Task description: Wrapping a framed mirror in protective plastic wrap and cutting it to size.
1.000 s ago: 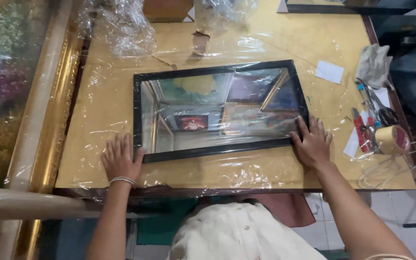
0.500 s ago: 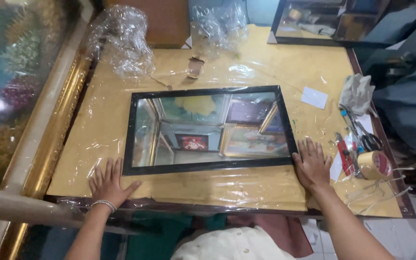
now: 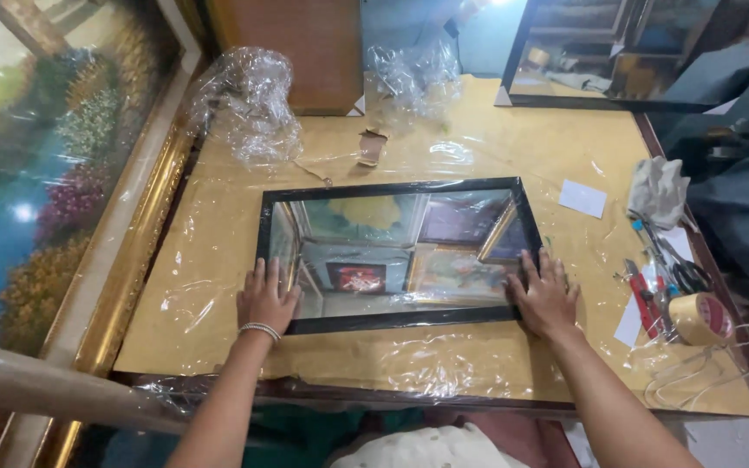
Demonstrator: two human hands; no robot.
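Note:
A black-framed mirror (image 3: pixel 396 253) lies flat on clear plastic wrap spread over a yellow-topped table (image 3: pixel 513 156). My left hand (image 3: pixel 265 297), with a beaded bracelet on the wrist, rests palm down on the mirror's near left corner. At the near right corner, my right hand (image 3: pixel 544 295) lies flat with its fingers spread over the frame. Neither hand grips anything. The glass reflects pictures and the ceiling.
A large gold-framed landscape painting (image 3: pixel 54 173) leans at the left. Crumpled plastic wrap (image 3: pixel 249 104) lies at the back, by a wooden box (image 3: pixel 314 52). A tape roll (image 3: pixel 700 317), scissors and pens (image 3: pixel 665 277), a cloth (image 3: pixel 657 191) and a white card (image 3: pixel 582 198) lie at the right. Another framed mirror (image 3: pixel 617 52) stands at the back right.
The view has pulled back and tilted up, showing more of the table. My left hand has moved from the plastic beside the frame onto the mirror's near left corner. The right hand stays at its corner.

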